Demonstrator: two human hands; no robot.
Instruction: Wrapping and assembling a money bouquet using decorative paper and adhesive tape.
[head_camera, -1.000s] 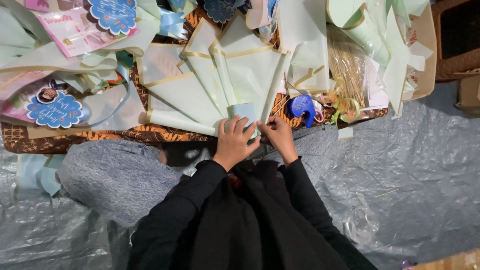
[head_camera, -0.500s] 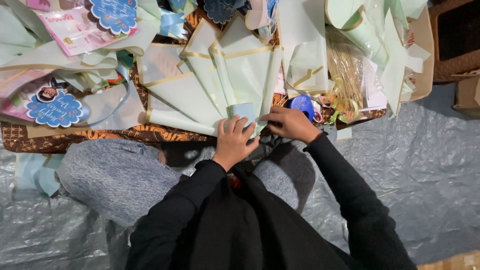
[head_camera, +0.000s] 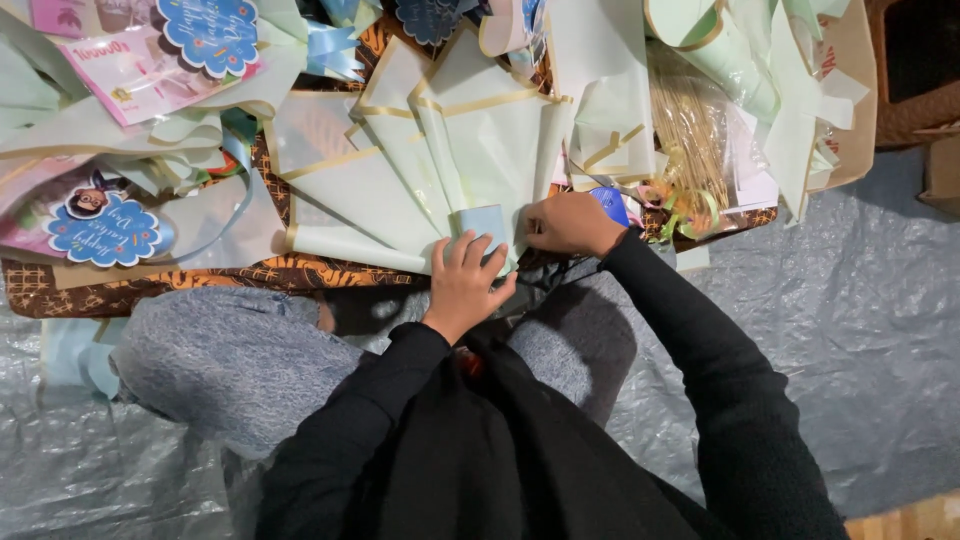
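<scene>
The left hand (head_camera: 466, 283) lies flat, fingers spread and open, pressing down on the gathered base of a fan of pale green wrapping sheets (head_camera: 440, 170), at the near edge of the low work surface covered by a brown batik cloth (head_camera: 150, 285). The right hand (head_camera: 566, 222) sits just beside it to the right, curled closed with its fingertips pinching at the edge of the same fan; what exactly it grips is hidden under the fingers. A small pale blue folded piece (head_camera: 483, 224) lies at the fan's base, between the two hands and touching the left fingertips.

The fan shows about five overlapping sheets, each edged with a gold band, spreading away from the hands toward the far edge. A blue round object (head_camera: 611, 203) shows just behind the right hand, partly hidden. To its right lie a curl of green ribbon (head_camera: 690, 210) and one clear bag of straw-coloured sticks (head_camera: 690, 125).

Two blue scalloped round tags are fully in view: one (head_camera: 105, 228) near the left edge, one (head_camera: 208, 30) at the far left corner, resting on a pink card (head_camera: 130, 80). Grey plastic sheeting (head_camera: 860, 330) covers the floor around the person's knees.
</scene>
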